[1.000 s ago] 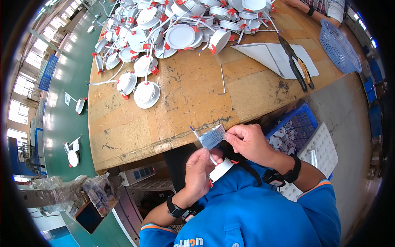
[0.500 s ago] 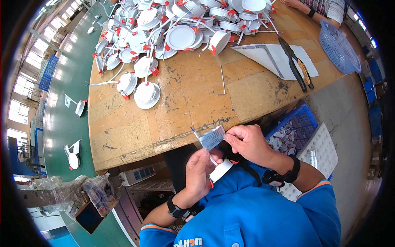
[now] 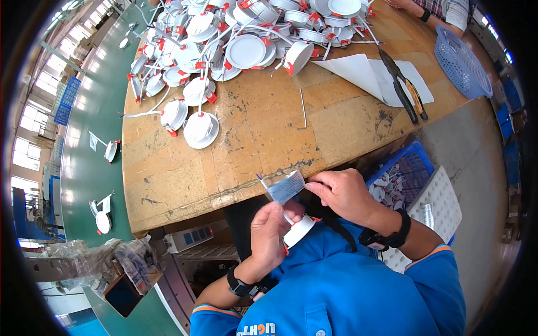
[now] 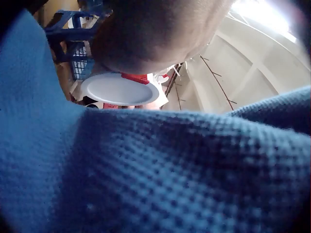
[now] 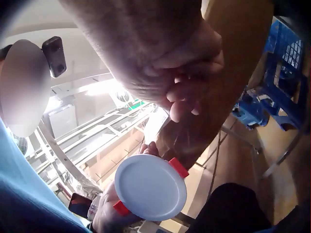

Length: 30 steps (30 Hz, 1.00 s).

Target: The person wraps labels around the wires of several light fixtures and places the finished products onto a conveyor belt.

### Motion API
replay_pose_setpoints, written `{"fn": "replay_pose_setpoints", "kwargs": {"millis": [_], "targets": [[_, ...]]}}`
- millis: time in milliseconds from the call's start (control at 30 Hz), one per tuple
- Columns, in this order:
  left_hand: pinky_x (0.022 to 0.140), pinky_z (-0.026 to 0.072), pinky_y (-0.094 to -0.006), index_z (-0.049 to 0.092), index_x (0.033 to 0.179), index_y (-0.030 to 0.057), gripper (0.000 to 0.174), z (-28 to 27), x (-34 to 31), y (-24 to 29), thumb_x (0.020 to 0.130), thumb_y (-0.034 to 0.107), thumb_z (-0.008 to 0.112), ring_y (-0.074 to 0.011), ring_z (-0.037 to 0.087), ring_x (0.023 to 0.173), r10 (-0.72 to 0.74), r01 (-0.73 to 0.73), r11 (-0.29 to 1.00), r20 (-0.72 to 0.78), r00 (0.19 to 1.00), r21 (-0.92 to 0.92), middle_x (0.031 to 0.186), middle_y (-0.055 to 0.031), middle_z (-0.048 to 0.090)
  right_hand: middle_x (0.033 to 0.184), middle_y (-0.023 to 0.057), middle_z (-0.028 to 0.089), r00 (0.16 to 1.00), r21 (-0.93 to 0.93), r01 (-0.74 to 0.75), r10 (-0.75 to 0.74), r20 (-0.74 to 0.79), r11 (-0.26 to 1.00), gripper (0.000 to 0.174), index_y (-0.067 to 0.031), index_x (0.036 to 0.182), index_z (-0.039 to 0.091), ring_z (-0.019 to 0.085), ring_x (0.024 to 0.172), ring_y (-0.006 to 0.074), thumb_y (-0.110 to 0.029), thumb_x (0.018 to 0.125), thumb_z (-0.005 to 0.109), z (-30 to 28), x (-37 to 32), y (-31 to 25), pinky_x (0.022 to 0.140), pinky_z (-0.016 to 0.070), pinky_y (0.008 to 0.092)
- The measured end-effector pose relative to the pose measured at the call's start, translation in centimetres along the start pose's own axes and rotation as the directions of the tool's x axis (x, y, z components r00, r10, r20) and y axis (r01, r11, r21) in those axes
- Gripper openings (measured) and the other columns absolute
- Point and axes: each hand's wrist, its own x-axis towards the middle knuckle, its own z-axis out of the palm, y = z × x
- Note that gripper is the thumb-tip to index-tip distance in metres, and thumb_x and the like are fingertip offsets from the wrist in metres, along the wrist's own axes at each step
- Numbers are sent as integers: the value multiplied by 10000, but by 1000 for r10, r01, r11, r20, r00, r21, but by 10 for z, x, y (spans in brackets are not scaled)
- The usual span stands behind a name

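Observation:
My left hand (image 3: 266, 232) pinches the white cable of a round downlight (image 3: 298, 231) with red clips, just in front of the table edge. A printed paper label (image 3: 287, 187) stands out from the cable like a flag, above the left fingertips. At the label's free end, the thumb and forefinger of my right hand (image 3: 344, 196) pinch its edge. The right wrist view shows the lamp's flat white face (image 5: 150, 187) between two red clips. From the left wrist, blue shirt cloth covers much of the view, and the lamp (image 4: 116, 90) shows behind it.
Many similar downlights (image 3: 245, 50) lie piled on the worn table (image 3: 252, 123). Cutting pliers (image 3: 398, 84) rest on white sheets (image 3: 358, 73), near a hex key (image 3: 304, 109). A blue crate (image 3: 412, 162) stands below right; labelled lamps (image 3: 103, 221) sit on the green belt at left.
The label has tilted slightly between the hands, and the downlight has shifted a little to the left. On the table, the lifted flap of the white sheet has moved. Both hands keep their grips.

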Motion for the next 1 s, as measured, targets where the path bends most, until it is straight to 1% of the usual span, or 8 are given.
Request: {"fn": "replay_pose_setpoints", "kwargs": {"millis": [67, 200, 533, 633, 767, 833, 933, 1000], "targets": [[707, 498, -317, 574, 966, 49, 185, -1, 0, 4, 914, 200, 480, -168, 591, 735, 15, -15, 1000, 33, 999, 7, 791, -85, 609, 538, 71, 567, 996, -89, 79, -81, -24, 993, 130, 19, 820, 633, 554, 483, 93, -107, 816, 602, -5, -4, 6, 444, 411, 238], [715, 493, -315, 562, 930, 46, 212, -2, -5, 12, 921, 235, 466, -157, 584, 739, -13, 12, 1000, 86, 996, 8, 786, -85, 604, 620, 27, 581, 995, 109, 64, -56, -79, 992, 102, 11, 832, 634, 515, 520, 58, -86, 809, 608, -24, -8, -9, 463, 390, 209], [722, 489, -326, 537, 917, 34, 236, 4, -11, 17, 918, 261, 469, -165, 582, 733, -1, -1, 1000, 148, 989, 19, 761, -109, 598, 799, 3, 567, 998, 416, 49, -59, 11, 908, 160, -38, 943, 635, 513, 691, 62, -105, 799, 628, -14, 2, -25, 583, 376, 193], [730, 491, -336, 545, 950, 19, 227, 5, -12, 15, 917, 231, 473, -177, 585, 738, 16, -15, 1000, 131, 991, -6, 768, -115, 601, 828, 42, 575, 996, 407, 91, -77, -51, 909, 140, -15, 928, 631, 560, 700, 77, -50, 793, 607, -12, 4, -26, 585, 439, 208], [746, 492, -333, 564, 980, -7, 184, 2, -12, 15, 913, 138, 472, -175, 592, 754, 84, -92, 995, 156, 984, 46, 793, -125, 616, 882, 64, 550, 963, 325, 269, -243, -121, 906, 182, -42, 917, 638, 545, 809, 143, 0, 748, 586, -20, 8, -26, 672, 438, 257], [750, 491, -323, 572, 987, -17, 167, 1, -12, 14, 908, 89, 470, -170, 595, 764, 133, -155, 982, 180, 975, 112, 811, -131, 626, 903, 75, 538, 911, 183, 411, -397, -108, 893, 219, -57, 904, 643, 520, 861, 189, 22, 709, 580, -28, 9, -28, 712, 427, 292], [631, 504, -289, 564, 989, 28, 157, 1, -10, 12, 899, 141, 504, -180, 606, 709, 200, -245, 942, 205, 958, 227, 781, -135, 622, 921, 81, 531, 866, 38, 501, -501, 0, 865, 244, -61, 859, 641, 480, 875, 243, 37, 644, 578, -37, 12, -34, 734, 408, 335], [636, 502, -289, 563, 988, 23, 152, 1, -11, 15, 901, 128, 498, -180, 605, 714, 200, -256, 931, 221, 954, 262, 782, -141, 624, 951, 81, 525, 837, -19, 547, -546, 45, 837, 259, -88, 853, 642, 471, 896, 247, 35, 630, 596, -40, 14, -35, 763, 395, 335]]}}
